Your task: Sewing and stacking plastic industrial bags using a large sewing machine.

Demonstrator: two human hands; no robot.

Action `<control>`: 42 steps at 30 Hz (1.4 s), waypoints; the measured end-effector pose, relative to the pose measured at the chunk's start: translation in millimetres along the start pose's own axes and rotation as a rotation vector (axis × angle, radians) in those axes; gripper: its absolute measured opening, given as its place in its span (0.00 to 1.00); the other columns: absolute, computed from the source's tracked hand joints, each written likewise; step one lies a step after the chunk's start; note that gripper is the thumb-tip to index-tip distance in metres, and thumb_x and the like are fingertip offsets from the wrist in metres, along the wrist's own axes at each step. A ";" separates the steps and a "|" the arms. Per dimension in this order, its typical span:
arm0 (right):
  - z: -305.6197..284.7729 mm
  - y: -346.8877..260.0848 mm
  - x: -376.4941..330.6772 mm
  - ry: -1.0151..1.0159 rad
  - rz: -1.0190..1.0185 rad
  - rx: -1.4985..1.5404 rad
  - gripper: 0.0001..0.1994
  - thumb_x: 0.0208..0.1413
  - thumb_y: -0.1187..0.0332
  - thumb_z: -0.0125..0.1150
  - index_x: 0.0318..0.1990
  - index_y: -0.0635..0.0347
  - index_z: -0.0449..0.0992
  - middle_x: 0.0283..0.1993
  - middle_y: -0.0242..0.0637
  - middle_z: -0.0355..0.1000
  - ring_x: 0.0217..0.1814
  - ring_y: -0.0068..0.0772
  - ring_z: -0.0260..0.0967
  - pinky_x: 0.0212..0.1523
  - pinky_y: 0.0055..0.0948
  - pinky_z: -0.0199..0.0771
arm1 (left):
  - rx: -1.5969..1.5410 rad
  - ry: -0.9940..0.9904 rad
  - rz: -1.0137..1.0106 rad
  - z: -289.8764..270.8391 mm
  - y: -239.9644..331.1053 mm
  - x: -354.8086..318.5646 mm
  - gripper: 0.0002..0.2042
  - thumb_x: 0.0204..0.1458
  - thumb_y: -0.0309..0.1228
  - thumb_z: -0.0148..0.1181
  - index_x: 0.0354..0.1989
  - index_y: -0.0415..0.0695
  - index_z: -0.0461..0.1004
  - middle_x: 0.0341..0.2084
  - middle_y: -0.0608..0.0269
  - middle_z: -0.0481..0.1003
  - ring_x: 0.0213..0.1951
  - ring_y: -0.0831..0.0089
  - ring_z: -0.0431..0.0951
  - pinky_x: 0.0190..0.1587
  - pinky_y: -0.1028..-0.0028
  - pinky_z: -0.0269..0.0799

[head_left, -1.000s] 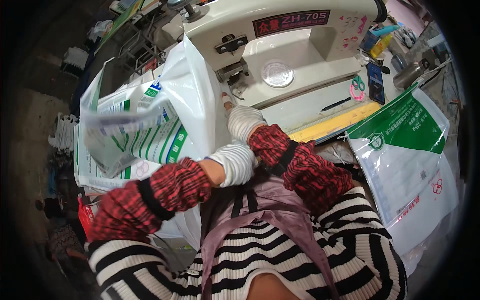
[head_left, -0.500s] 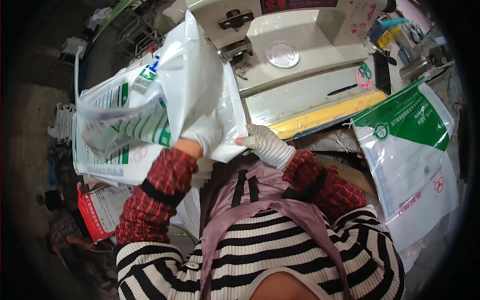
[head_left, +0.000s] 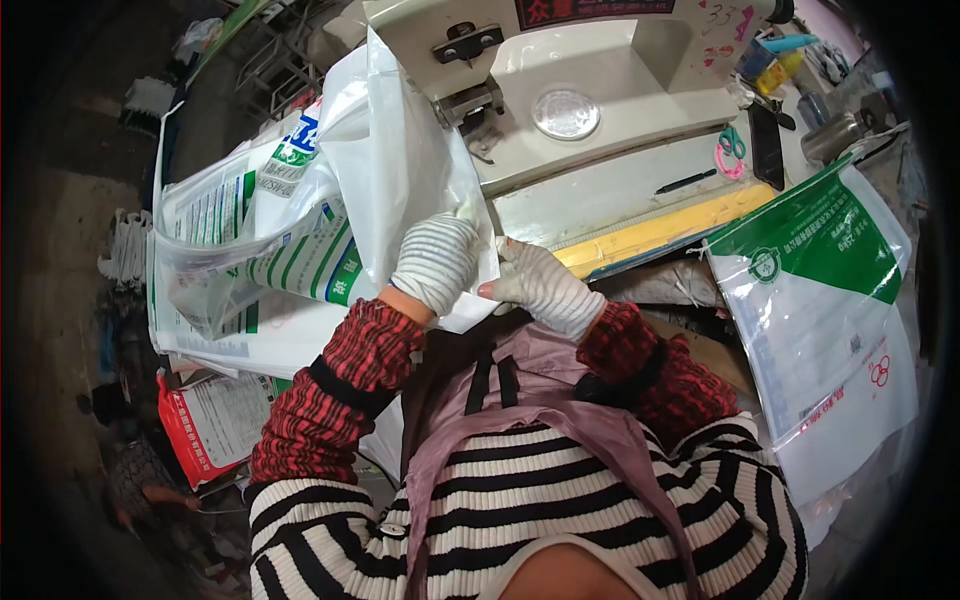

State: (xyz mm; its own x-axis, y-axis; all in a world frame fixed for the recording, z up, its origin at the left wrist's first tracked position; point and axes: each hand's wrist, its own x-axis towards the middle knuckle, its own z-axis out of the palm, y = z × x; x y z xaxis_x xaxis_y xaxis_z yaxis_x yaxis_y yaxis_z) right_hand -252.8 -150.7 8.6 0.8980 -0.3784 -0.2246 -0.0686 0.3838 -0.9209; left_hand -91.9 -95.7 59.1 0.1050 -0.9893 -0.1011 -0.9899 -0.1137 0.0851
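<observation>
In front of the sewing machine [head_left: 600, 90] a white plastic sack [head_left: 385, 150] stands half upright, its sheet creased. A clear film layer and green-and-blue print show on its left part. My left hand [head_left: 437, 262], in a striped white glove, is closed on the lower part of the sack; its fingertips are partly hidden. My right hand [head_left: 548, 292], gloved too with bare fingertips, pinches the sack's right edge. The two hands are close together, the left slightly higher. The sack's upper edge reaches the machine's needle end.
At the right hangs a green-and-white sack [head_left: 820, 300]. A yellow strip [head_left: 660, 230] edges the machine bed, with a black pen [head_left: 686, 181], scissors [head_left: 731, 150] and a phone [head_left: 765, 146] beyond. A red-and-white bag [head_left: 215, 420] lies at lower left.
My left hand has moved up and right along the sack, closer to my right hand. The sack's top has dropped a little. My right hand has hardly shifted.
</observation>
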 end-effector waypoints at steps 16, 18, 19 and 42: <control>-12.9 9.0 50.7 0.359 -0.042 -0.632 0.21 0.49 0.57 0.59 0.42 0.69 0.74 0.36 0.55 0.73 0.40 0.49 0.72 0.45 0.37 0.69 | 0.114 -0.314 0.362 -29.1 49.7 -42.8 0.24 0.44 0.54 0.54 0.34 0.43 0.75 0.27 0.56 0.75 0.35 0.60 0.75 0.42 0.59 0.62; -6.1 6.1 52.3 0.377 -0.013 -0.922 0.24 0.49 0.56 0.58 0.47 0.68 0.72 0.43 0.57 0.72 0.48 0.54 0.69 0.50 0.41 0.68 | 0.204 -0.330 0.338 -1.8 51.0 -50.0 0.14 0.45 0.41 0.55 0.33 0.44 0.77 0.26 0.58 0.76 0.32 0.62 0.76 0.38 0.62 0.63; -6.6 1.4 53.3 0.377 -0.018 -0.928 0.24 0.49 0.56 0.58 0.47 0.68 0.72 0.43 0.57 0.72 0.48 0.54 0.69 0.50 0.41 0.68 | 0.205 -0.322 0.337 2.4 51.8 -43.9 0.14 0.45 0.41 0.55 0.33 0.44 0.77 0.26 0.58 0.76 0.32 0.62 0.76 0.38 0.62 0.63; 58.6 -77.3 93.0 0.367 -0.738 -1.448 0.18 0.47 0.59 0.63 0.38 0.65 0.74 0.22 0.41 0.73 0.22 0.30 0.68 0.27 0.27 0.69 | -0.485 0.581 0.114 111.7 -86.8 36.9 0.14 0.53 0.34 0.49 0.42 0.39 0.75 0.41 0.46 0.75 0.48 0.52 0.72 0.55 0.66 0.65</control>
State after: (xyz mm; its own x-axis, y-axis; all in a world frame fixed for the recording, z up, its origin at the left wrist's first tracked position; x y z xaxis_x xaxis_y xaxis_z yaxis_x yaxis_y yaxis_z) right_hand -138.5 -166.3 77.5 0.7901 -0.3560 0.4990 -0.2120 -0.9225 -0.3225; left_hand -12.8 -112.2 -62.8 0.1707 -0.8709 0.4608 -0.8588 0.0978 0.5029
